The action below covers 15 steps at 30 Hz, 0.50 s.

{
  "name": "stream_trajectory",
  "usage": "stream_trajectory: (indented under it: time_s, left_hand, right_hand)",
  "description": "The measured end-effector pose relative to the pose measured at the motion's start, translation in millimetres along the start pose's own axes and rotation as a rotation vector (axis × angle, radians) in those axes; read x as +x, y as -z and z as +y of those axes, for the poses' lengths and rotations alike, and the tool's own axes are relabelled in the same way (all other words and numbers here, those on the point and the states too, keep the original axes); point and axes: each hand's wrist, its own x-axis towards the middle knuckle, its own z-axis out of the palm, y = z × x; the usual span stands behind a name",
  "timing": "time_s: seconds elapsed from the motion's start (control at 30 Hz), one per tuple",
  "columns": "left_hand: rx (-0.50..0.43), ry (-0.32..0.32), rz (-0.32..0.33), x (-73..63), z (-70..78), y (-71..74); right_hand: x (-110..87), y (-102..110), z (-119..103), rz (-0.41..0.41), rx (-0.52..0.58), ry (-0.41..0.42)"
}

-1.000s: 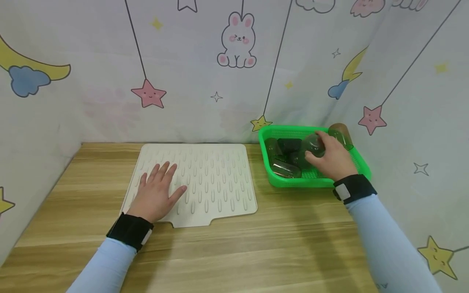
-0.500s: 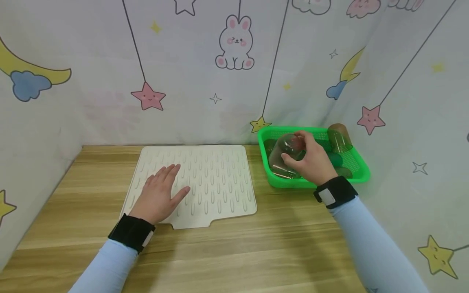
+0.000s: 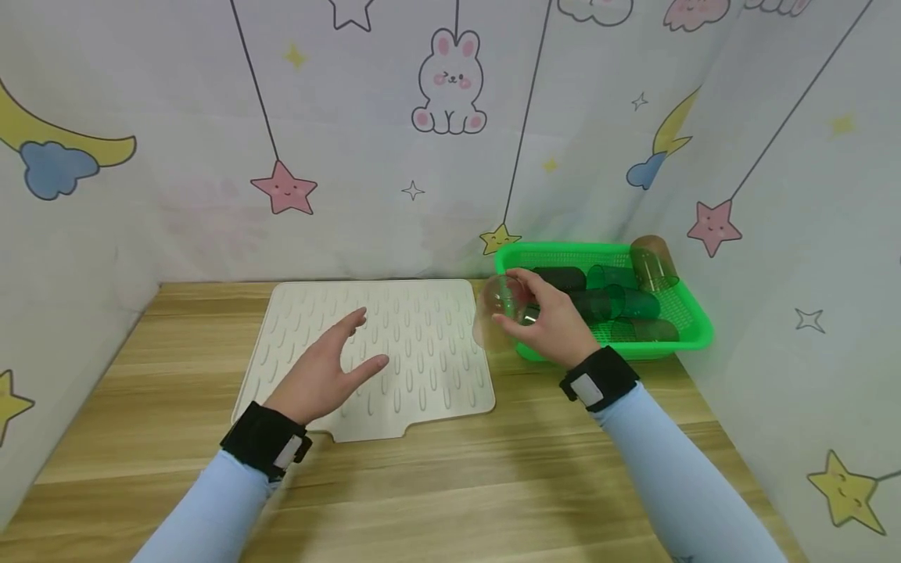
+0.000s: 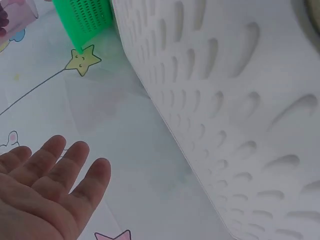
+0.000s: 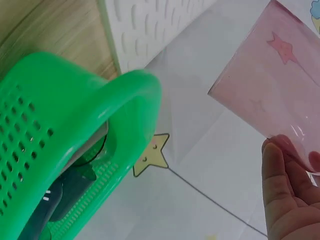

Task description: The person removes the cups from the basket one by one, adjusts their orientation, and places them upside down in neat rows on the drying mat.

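A clear pinkish plastic cup [image 5: 265, 75] is pinched near its base by my right hand [image 3: 552, 319]. The cup is upside down, its wide mouth facing downward, and in the head view it overlaps the gap between the basket's left end and the board. My left hand [image 3: 320, 375] hovers over the left part of a white ridged board [image 3: 422, 352], fingers extended, thumb apart, nothing in it. The green basket [image 3: 697, 324] at the right holds several see-through cups, among them a teal cup [image 3: 637, 303], a dark cup [image 3: 559, 277] and a brown cup [image 3: 653, 262] leaning on the rim.
The board lies on a wooden table [image 3: 436, 500], its notched edge toward me. A pale printed curtain [image 3: 352, 227] rises right behind board and basket, and another stretch of it closes off the right side.
My right hand has lifted the pinkish cup out of the basket and carried it left toward the board. My left hand has risen a little and turned, shifting slightly right.
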Motion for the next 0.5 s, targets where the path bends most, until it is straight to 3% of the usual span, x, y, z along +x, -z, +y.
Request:
stream_trajectory:
  time_s: [0.5]
  left_hand:
    - [-0.166, -0.042, -0.119, 21.6, 34.0, 10.0]
  right_hand:
    - [6.4, -26, -18, -0.054, 0.053, -0.014]
